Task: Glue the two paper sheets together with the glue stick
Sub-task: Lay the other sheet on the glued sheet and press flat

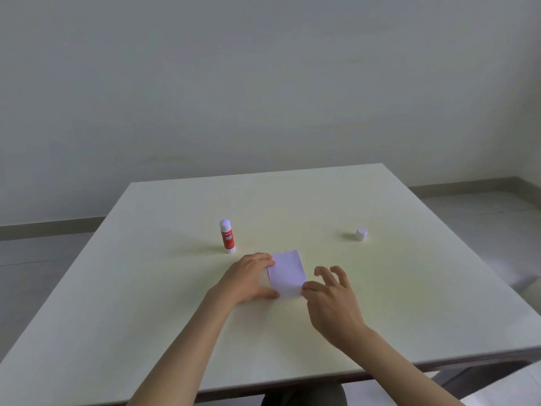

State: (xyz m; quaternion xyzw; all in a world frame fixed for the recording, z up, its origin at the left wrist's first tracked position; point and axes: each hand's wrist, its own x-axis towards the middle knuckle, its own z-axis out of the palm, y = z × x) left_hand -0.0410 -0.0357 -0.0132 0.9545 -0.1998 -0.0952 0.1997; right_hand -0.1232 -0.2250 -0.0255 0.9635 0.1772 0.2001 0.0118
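Observation:
A small white paper sheet (287, 273) lies flat near the middle of the table; I cannot tell whether a second sheet lies under it. My left hand (252, 277) rests on its left edge, fingers and thumb pressing the paper. My right hand (333, 297) touches the sheet's near right corner with the thumb, its other fingers spread and raised. The red and white glue stick (227, 236) stands upright, uncapped, just beyond my left hand. Its white cap (361, 234) sits apart at the right.
The pale table (146, 303) has its near edge at the bottom and its far edge close to a plain wall. Grey floor shows on both sides.

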